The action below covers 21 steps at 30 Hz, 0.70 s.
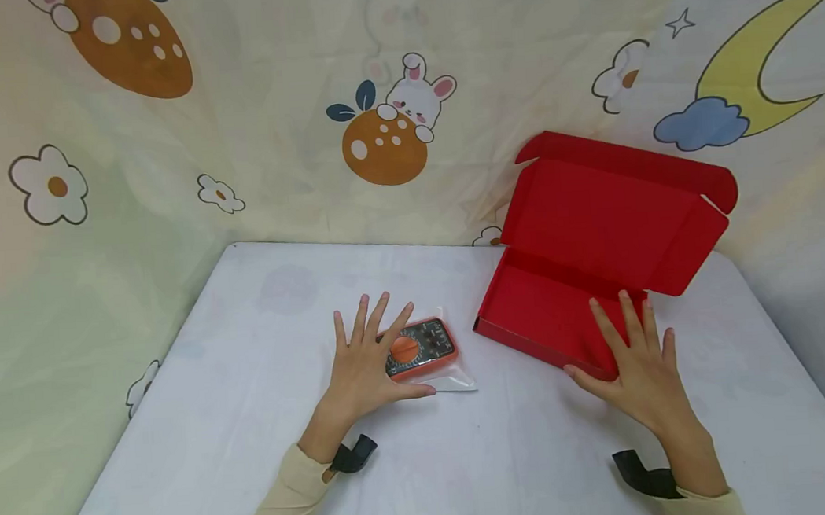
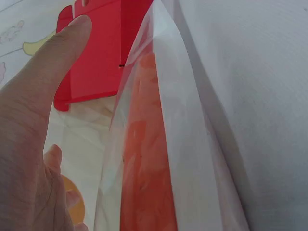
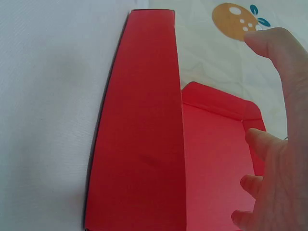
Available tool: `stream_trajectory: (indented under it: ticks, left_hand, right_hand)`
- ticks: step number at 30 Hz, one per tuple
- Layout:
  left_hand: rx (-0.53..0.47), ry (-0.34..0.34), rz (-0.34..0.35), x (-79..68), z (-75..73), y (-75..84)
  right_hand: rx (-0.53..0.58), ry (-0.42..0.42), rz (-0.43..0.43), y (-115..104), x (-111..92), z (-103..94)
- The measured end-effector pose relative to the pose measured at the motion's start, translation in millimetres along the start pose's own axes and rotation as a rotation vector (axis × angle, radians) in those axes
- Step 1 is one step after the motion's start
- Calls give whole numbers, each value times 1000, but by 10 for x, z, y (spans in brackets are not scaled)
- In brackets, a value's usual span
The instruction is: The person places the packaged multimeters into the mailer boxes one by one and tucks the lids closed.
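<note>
An orange and black multimeter [image 1: 430,341] in a clear plastic bag [image 1: 455,379] lies on the white table. My left hand [image 1: 368,370] is spread over the left part of the multimeter, fingers straight and apart, gripping nothing. In the left wrist view the multimeter's orange side [image 2: 144,144] shows through the bag, with the thumb above it. To the right, a red cardboard box [image 1: 522,306] stands with its lid [image 1: 601,214] raised. My right hand [image 1: 639,373] spreads its fingers over the box's near right corner. In the right wrist view the fingers hover beside the box's front wall [image 3: 139,130], holding nothing.
The white table [image 1: 254,456] ends at a back edge against a cloth backdrop [image 1: 270,124] printed with rabbits, flowers and a moon. The raised lid leans back near that backdrop. A black strap piece [image 1: 354,454] sits at the left wrist, another [image 1: 646,475] at the right.
</note>
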<state>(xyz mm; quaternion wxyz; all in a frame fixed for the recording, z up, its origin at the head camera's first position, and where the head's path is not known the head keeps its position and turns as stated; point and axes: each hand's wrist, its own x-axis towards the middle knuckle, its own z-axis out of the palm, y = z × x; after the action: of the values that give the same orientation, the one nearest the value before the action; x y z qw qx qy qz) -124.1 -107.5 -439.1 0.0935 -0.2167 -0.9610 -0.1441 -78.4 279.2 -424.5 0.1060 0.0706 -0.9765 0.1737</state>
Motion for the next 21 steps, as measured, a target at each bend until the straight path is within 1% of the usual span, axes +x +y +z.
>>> stream_trajectory:
  ticks: [6, 14, 18, 21]
  left_hand:
    - [-12, -11, -5, 2, 31, -13]
    - [-57, -63, -45, 10, 96, -42]
    - [-53, -81, -63, 8, 142, -60]
    - [-46, -86, -72, 7, 175, -70]
  right_hand:
    - [50, 9, 5, 26, -11, 12]
    - [240, -8, 86, 102, 18, 27]
    - [267, -11, 100, 167, 18, 59]
    - [309, -8, 110, 220, 4, 101]
